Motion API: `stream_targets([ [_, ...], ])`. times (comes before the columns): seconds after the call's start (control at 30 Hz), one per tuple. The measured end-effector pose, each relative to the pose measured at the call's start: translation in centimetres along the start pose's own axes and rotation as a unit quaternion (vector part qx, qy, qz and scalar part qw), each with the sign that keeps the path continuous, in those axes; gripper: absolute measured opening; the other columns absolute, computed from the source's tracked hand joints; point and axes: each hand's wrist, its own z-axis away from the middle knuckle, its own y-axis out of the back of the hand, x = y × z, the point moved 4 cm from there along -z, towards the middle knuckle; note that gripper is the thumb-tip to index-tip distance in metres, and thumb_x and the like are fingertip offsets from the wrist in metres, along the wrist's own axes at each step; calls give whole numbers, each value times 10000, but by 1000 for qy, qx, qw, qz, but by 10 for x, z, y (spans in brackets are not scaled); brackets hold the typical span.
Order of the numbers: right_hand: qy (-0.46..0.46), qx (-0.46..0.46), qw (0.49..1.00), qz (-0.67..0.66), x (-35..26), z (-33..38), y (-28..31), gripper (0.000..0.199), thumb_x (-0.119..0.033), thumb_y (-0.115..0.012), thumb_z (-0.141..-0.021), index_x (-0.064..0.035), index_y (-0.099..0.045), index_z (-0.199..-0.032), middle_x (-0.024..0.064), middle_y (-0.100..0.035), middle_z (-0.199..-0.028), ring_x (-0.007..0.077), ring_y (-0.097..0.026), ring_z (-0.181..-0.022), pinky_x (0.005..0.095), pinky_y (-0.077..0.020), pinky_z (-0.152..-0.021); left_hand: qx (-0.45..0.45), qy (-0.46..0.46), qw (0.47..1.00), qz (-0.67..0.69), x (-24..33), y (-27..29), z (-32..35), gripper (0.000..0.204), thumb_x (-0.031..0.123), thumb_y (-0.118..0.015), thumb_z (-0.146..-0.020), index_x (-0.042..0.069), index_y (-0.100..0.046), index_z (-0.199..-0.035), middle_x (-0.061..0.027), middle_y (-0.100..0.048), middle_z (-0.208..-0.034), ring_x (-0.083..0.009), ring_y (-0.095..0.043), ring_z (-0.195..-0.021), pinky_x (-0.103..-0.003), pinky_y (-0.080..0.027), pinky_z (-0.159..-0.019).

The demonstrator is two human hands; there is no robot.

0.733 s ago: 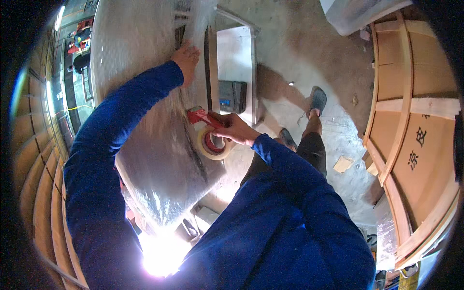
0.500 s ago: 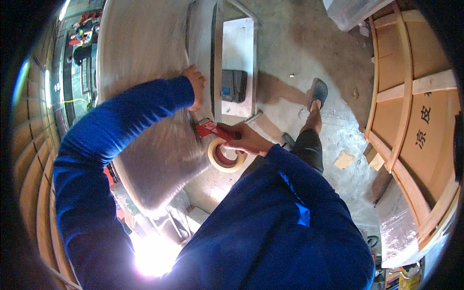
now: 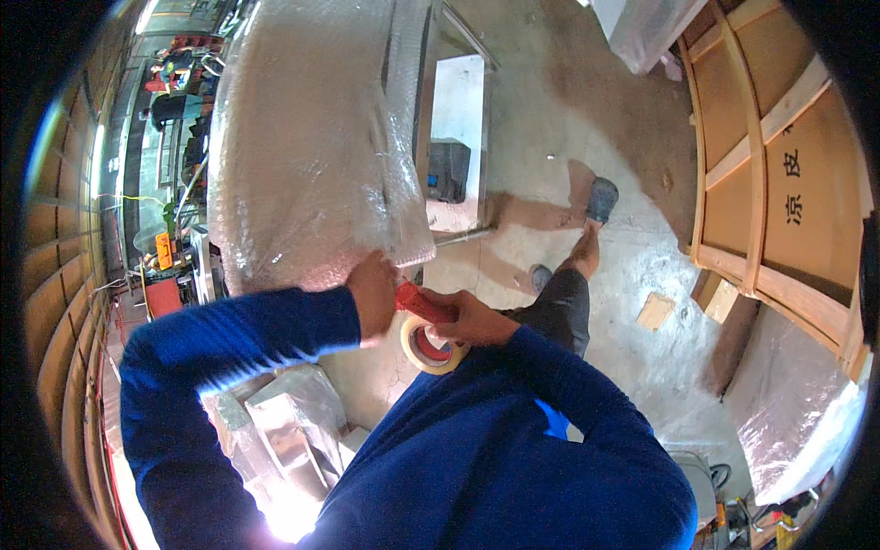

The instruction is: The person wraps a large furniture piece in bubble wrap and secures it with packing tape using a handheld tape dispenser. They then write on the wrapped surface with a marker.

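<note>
My right hand (image 3: pixel 472 319) is closed around the handle of a red tape dispenser (image 3: pixel 420 302), which carries a wide roll of pale tape (image 3: pixel 435 346). Close against the dispenser's front end is my left hand (image 3: pixel 371 295), its fingers curled at the near edge of the bubble wrap. What those fingers pinch is hidden. The bubble wrap (image 3: pixel 302 137) covers a large, long panel-like piece stretching away in front of me, and its near right corner lies just above both hands.
A metal frame with a dark box (image 3: pixel 449 171) inside stands right of the wrapped piece. Farther right is a wooden crate (image 3: pixel 807 202); wood scraps (image 3: pixel 655 312) lie on the concrete floor. Plastic-wrapped items (image 3: pixel 293 422) sit at lower left. People (image 3: pixel 179 110) are in the far left background.
My left hand has come back from the wrapped surface to its near edge, beside the dispenser. My right hand has lowered slightly with the dispenser. The view has shifted, showing more of the near edge.
</note>
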Motion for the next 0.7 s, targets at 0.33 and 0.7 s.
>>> stream_targets([
  [0.33,-92,22,992,-86,49,-8,-36,838,-196,-736,-882,-131,-255,-1566,24,-611,-1238,114,-577,-1018,297,-497,-873,247,12,823,512,89,-8,55,333,176,-609,-881,42,-584,-1186,-199,-635,-1132,-376,-623,-1065,-443,-515,-878],
  [0.7,-88,77,975,188,15,-51,-67,570,-312,-738,-777,-118,-523,-1268,116,-695,-1076,237,-650,-995,392,-524,-842,400,245,729,499,15,-92,-25,362,218,-611,-885,-58,-559,-1114,-263,-626,-936,-430,-625,-860,-484,-494,-774],
])
